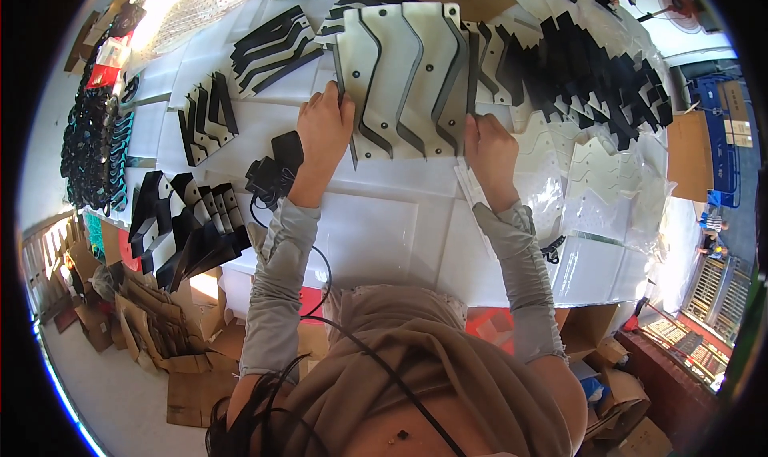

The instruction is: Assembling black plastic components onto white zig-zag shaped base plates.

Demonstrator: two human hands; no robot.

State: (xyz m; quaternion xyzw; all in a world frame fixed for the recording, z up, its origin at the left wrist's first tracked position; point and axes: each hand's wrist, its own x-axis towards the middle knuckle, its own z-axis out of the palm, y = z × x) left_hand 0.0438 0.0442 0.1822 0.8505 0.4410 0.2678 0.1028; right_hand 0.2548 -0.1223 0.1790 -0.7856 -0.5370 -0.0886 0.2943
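Note:
A white panel (pixel 404 81) with wavy dark ridges, dark dots and black side edges stands tilted over the table in front of me. My left hand (pixel 325 133) is closed on its lower left edge, thumb toward the panel. On the opposite side, my right hand (pixel 491 155) grips the lower right edge with bent fingers. Just below that hand lies a narrow white strip (pixel 474 187) on the table. Beside my left wrist sits a small black device with a cable (pixel 276 169). The panel hides part of the table behind it.
White sheeting covers the table (pixel 368 233). Similar black-and-white panels (pixel 276 47) lie at the back left, with more stacked at the left edge (pixel 188 225). Black parts (pixel 592 77) pile up at the right, near flat white pieces (pixel 602 165). Cardboard boxes (pixel 172 321) stand below left.

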